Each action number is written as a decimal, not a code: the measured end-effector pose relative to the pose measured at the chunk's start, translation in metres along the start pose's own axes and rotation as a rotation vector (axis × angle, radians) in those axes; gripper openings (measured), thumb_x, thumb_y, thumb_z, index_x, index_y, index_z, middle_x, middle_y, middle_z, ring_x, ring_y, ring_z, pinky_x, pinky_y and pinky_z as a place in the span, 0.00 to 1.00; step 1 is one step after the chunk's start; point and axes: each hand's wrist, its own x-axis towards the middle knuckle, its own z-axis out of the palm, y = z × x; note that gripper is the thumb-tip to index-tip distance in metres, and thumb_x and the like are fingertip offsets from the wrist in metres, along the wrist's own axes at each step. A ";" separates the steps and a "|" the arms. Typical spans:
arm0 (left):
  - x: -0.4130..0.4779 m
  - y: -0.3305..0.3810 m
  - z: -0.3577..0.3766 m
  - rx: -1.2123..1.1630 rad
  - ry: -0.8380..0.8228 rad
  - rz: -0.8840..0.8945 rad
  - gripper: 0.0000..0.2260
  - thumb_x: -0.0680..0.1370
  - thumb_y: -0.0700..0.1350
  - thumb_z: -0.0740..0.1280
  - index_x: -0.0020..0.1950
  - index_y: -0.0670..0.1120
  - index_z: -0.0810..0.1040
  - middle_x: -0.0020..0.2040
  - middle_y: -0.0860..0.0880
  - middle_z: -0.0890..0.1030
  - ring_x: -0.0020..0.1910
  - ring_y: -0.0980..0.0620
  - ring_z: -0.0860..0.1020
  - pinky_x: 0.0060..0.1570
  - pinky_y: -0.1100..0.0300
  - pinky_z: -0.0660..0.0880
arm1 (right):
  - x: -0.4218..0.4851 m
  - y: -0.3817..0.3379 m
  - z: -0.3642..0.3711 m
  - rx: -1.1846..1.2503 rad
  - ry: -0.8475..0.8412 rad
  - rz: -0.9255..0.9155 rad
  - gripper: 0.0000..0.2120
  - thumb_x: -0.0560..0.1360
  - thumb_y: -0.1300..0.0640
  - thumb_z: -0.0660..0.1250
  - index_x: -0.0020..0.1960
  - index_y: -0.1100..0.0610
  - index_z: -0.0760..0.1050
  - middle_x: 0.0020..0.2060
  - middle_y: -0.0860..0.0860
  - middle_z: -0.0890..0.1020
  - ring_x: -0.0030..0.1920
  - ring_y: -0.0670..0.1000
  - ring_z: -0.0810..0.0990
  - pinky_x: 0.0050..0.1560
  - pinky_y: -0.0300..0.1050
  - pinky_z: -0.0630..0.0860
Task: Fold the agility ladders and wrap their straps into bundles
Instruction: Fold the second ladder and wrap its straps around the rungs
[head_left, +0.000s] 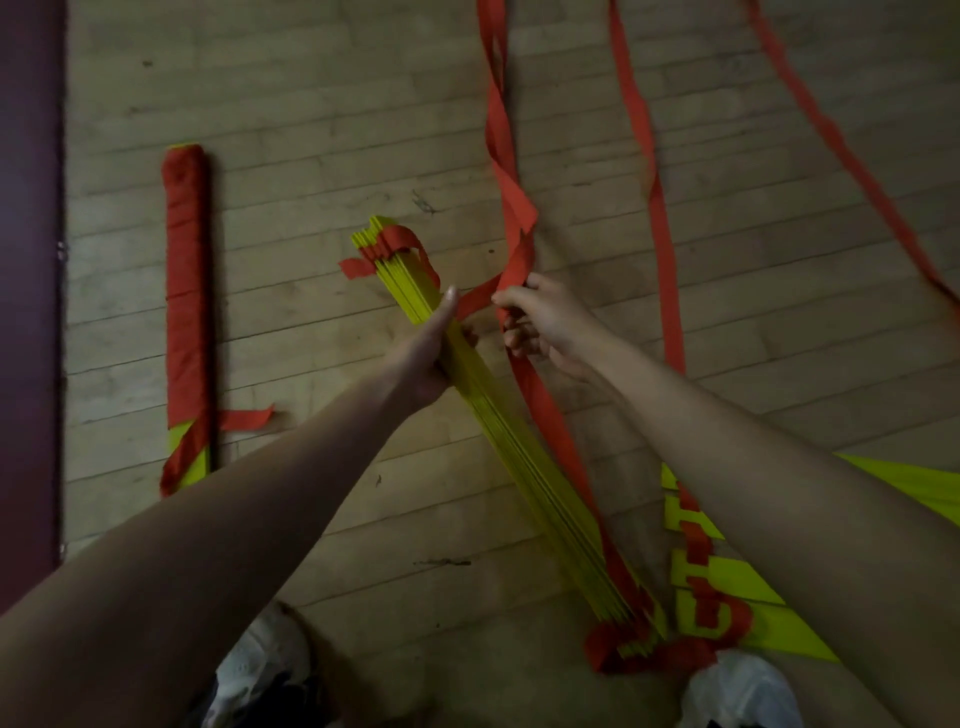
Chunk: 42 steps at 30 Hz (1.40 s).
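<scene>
A stack of yellow ladder rungs (519, 441) runs diagonally from the upper centre down to the lower right, lifted above the wooden floor. My left hand (434, 353) grips the stack near its upper third, thumb pointing up along it. Just to its right, my right hand (540, 322) pinches a red strap (506, 176) that trails up the floor and crosses toward the stack. More red strap hangs bunched at the stack's lower end (639, 649). A finished bundle (186, 312), yellow rungs wrapped in red strap, lies on the floor at the left.
Two more red straps (654, 182) stretch up the floor on the right. Another ladder's yellow rungs (737, 577) lie spread at the lower right under my right forearm. A dark red wall or mat edge (28, 260) borders the left. My white shoes (260, 670) show at the bottom.
</scene>
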 end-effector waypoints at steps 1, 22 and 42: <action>-0.001 0.001 0.001 0.014 -0.034 0.008 0.13 0.78 0.58 0.64 0.47 0.48 0.76 0.36 0.51 0.77 0.34 0.56 0.76 0.33 0.62 0.76 | 0.001 -0.003 0.001 0.010 0.002 -0.010 0.09 0.76 0.62 0.65 0.39 0.54 0.71 0.27 0.50 0.72 0.19 0.45 0.71 0.20 0.34 0.65; -0.006 0.009 0.001 0.034 -0.093 -0.004 0.11 0.77 0.56 0.67 0.46 0.48 0.75 0.37 0.49 0.76 0.37 0.53 0.78 0.42 0.58 0.79 | 0.012 -0.039 -0.014 -0.277 0.325 -0.038 0.16 0.72 0.66 0.65 0.56 0.60 0.64 0.35 0.51 0.73 0.25 0.44 0.74 0.23 0.37 0.69; -0.022 0.010 0.007 0.229 -0.192 -0.041 0.25 0.64 0.63 0.74 0.52 0.47 0.75 0.39 0.50 0.75 0.38 0.53 0.75 0.49 0.53 0.76 | -0.001 -0.059 -0.026 -0.005 -0.025 -0.084 0.14 0.76 0.72 0.64 0.58 0.63 0.67 0.47 0.60 0.80 0.43 0.54 0.85 0.45 0.43 0.83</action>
